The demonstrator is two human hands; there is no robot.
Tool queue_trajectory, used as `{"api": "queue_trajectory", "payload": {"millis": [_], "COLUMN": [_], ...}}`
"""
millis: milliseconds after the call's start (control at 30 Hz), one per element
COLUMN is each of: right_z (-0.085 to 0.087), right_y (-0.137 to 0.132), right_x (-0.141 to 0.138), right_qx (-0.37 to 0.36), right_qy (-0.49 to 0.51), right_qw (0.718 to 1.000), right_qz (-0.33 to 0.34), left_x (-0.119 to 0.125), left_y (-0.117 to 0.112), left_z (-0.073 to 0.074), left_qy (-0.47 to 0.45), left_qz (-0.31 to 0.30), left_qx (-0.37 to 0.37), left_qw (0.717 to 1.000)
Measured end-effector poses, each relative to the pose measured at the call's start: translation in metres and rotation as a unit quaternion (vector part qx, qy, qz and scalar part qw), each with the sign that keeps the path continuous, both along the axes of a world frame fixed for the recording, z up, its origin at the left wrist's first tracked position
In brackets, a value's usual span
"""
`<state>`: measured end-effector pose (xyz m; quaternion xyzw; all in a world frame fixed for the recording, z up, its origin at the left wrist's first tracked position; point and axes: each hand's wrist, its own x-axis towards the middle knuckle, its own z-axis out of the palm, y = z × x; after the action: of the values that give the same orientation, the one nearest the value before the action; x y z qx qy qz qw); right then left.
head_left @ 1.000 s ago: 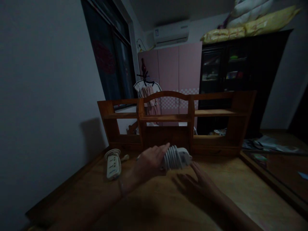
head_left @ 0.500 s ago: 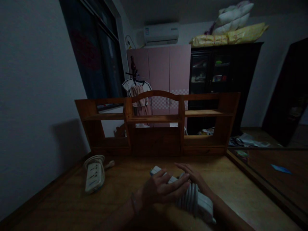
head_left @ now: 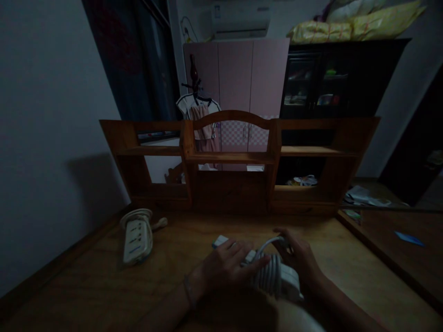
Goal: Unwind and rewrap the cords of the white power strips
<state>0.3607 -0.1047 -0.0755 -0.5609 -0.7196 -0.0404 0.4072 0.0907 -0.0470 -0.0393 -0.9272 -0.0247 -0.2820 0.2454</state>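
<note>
A white power strip [head_left: 273,275] with its cord wound around it lies on the wooden desk [head_left: 180,240] in front of me. My left hand [head_left: 224,269] grips its left part, fingers curled over the coils. My right hand [head_left: 299,258] is closed on a loop of the white cord at the strip's top right. A second white power strip [head_left: 137,236] with a coiled cord lies on the desk to the left, apart from both hands.
A wooden shelf unit [head_left: 235,161] stands along the desk's back edge. A grey wall [head_left: 44,138] borders the left. A second desk surface [head_left: 398,244] with papers lies to the right. Behind are a pink wardrobe [head_left: 242,78] and a dark cabinet [head_left: 328,78].
The wound power strip came down from in front of the shelf toward me onto the desk. My right hand moved from under it to grasping a cord loop.
</note>
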Motion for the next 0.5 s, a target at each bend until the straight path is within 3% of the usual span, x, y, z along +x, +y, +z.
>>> {"api": "queue_trajectory", "payload": {"millis": [167,300,400,500], "right_z": [0.001,-0.003,-0.002,0.003], "right_y": [-0.004,-0.005,-0.006,-0.007], "right_x": [0.002,0.007,0.009,0.005], "right_qx": [-0.007,0.052,0.096,0.107], "right_qy": [0.009,-0.028,-0.047,-0.04], "right_qw": [0.999,0.996,0.991,0.99], "right_qz": [-0.047,-0.072,-0.086,-0.082], "left_x": [0.007,0.008,0.007,0.002], "left_y": [-0.002,-0.001,0.005,0.011], "left_z": [-0.001,-0.001,-0.006,-0.009], "left_qy": [0.018,0.023,-0.005,-0.065], "left_qz": [0.113,0.227,0.287,0.329], "left_qx": [-0.053,-0.066,-0.078,-0.14], "left_qw": [0.992,0.971,0.955,0.932]}}
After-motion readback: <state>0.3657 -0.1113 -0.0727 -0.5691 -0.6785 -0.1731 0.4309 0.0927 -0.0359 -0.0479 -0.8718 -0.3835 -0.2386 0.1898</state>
